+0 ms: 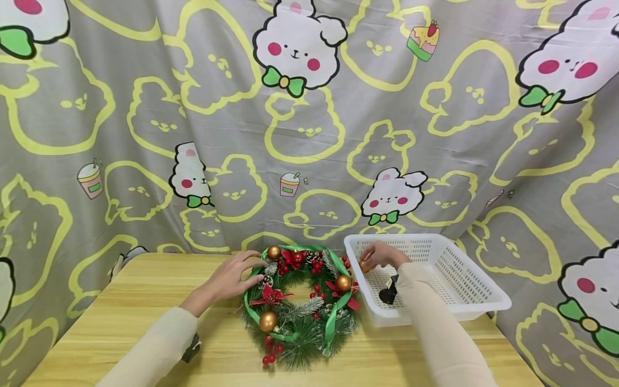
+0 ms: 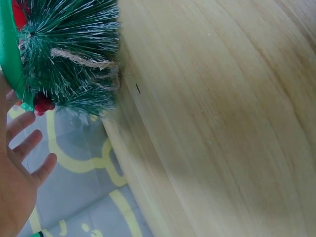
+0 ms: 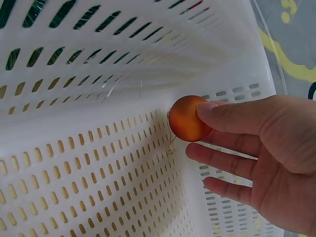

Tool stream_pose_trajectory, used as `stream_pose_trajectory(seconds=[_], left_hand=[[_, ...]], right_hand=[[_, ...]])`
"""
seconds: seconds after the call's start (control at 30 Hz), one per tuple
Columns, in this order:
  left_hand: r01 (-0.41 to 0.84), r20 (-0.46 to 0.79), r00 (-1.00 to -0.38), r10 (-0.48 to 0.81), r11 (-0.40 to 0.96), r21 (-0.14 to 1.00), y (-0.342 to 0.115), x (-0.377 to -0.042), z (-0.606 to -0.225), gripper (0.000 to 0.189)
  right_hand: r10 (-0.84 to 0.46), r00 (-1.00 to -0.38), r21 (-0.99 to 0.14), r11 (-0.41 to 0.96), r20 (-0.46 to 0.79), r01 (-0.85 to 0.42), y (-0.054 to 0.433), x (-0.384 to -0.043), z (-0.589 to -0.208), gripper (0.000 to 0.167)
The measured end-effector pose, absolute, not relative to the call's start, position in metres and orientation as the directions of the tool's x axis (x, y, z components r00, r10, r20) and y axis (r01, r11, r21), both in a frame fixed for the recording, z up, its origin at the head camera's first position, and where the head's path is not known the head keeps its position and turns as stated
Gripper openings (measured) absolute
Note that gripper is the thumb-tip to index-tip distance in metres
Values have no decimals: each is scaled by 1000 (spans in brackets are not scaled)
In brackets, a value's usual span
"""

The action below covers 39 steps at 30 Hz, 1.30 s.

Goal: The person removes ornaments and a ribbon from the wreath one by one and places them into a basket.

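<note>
A green Christmas wreath [image 1: 300, 341] lies on the table, trimmed with green ribbon [image 1: 331, 327], gold balls, red flowers, pine cones and red berries. My left hand [image 1: 229, 277] is at its left rim, fingers spread and fingertips right at the greenery. In the left wrist view, those fingers stand close to the ribbon and some red berries [image 2: 43, 102]. Inside the white basket [image 1: 483, 301], my right hand [image 1: 382, 253] pinches a matte gold Christmas ball [image 3: 189, 118] between thumb and fingers. A thin string loop [image 3: 170, 147] hangs from the ball.
The basket stands right of the wreath, its left wall close to the greenery. A black object [image 1: 388, 293] shows in it beside my right sleeve. Another dark item [image 1: 192, 349] sits partly behind my left sleeve. A patterned curtain [image 1: 309, 134] hangs behind the wooden table [image 1: 96, 333].
</note>
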<state>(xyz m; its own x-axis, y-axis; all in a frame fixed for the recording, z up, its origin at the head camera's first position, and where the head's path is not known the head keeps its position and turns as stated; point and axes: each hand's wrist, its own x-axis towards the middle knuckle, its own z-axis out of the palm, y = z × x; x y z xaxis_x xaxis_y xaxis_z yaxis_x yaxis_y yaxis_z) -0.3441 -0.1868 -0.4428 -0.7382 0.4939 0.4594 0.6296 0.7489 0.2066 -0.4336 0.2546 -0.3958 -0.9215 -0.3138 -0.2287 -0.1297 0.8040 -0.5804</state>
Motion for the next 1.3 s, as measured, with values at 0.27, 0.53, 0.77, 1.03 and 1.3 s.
stream_pose_trajectory(seconds=[0.27, 0.53, 0.77, 1.03, 1.3], left_hand=[[637, 469, -729, 498, 745, 198, -188, -346, -445, 33], [636, 465, -734, 496, 742, 211, -187, -347, -444, 33], [629, 458, -739, 495, 750, 206, -188, -347, -445, 32], [627, 456, -741, 494, 752, 205, -188, -347, -445, 31], [626, 454, -742, 494, 753, 203, -188, -346, -444, 31]], right_hand=[[-305, -924, -571, 811, -231, -125, 250, -437, -400, 25], [-284, -929, -552, 827, -239, -111, 250, -440, -400, 27], [-291, -921, -550, 828, -257, -109, 250, -438, -394, 29], [-305, -918, -545, 829, -255, -124, 250, -438, -387, 29], [-280, -931, -523, 843, -234, -123, 246, -430, -383, 31]])
